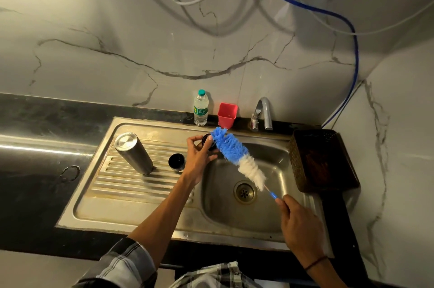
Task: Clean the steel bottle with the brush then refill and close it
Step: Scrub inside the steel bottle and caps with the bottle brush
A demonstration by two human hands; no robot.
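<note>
The left hand [199, 155] grips a small dark cap [209, 141] over the sink [164, 205]; the right hand [299, 224] pinches the brush [237, 155] handle (bristles touching the cap). The steel bottle [133, 152] stands inverted on the drainboard, marble wall behind

plaid shirt [211, 274], rolled sleeve [126, 262], dark wristband [315, 262]

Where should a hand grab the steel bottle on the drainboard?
Wrap the steel bottle around its mid-body from the front-left side. It stands inverted, base up, on the drainboard, so the mouth is unreachable. A black cap stands apart to its right, and the left hand is busy there.
</note>
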